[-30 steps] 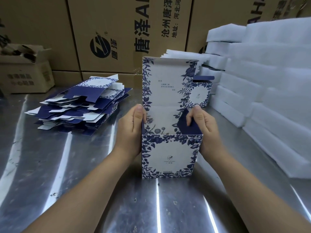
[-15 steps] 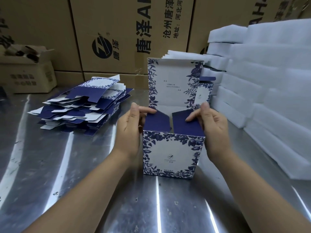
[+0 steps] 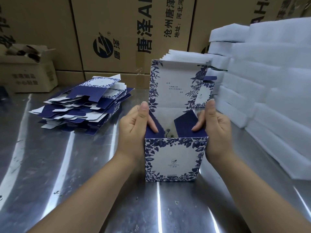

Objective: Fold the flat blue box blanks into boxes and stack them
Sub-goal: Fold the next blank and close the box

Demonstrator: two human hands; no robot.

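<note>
On the steel table (image 3: 50, 165), noted left to right.

Far left: small open carton (image 3: 28, 76) at the table's back edge; its contents are too blurred to name.

Left of centre: pile of flat blanks (image 3: 84, 108), loosely stacked and splayed, dark blue and white faces mixed. It lies well apart from both hands. Tall printed cartons (image 3: 126, 31) form the wall behind.

Centre: left hand (image 3: 134, 125) grips the box (image 3: 175, 157) at its left wall. One digit stands upright at the rear left corner, and another lies on the left flap (image 3: 148, 134), pressing it inward and down.

The box stands upright on the table between the two hands, touching both. Its floral front faces the camera. The lid (image 3: 175, 83) stands vertical at the rear, printed inside facing forward. The top is open, with both dark side flaps tilted inward and a gap between them.

Right hand (image 3: 217, 125) mirrors the left. Its palm is against the right wall, one digit is upright at the rear right corner, and another is curled onto the right flap (image 3: 186, 125).

Behind the right hand: a second box (image 3: 204, 95), upright, just beside the foam. Thin white sheets (image 3: 185, 56) show above the lid.

Right: stacked white foam (image 3: 269, 81), running from the back wall toward the near edge.
</note>
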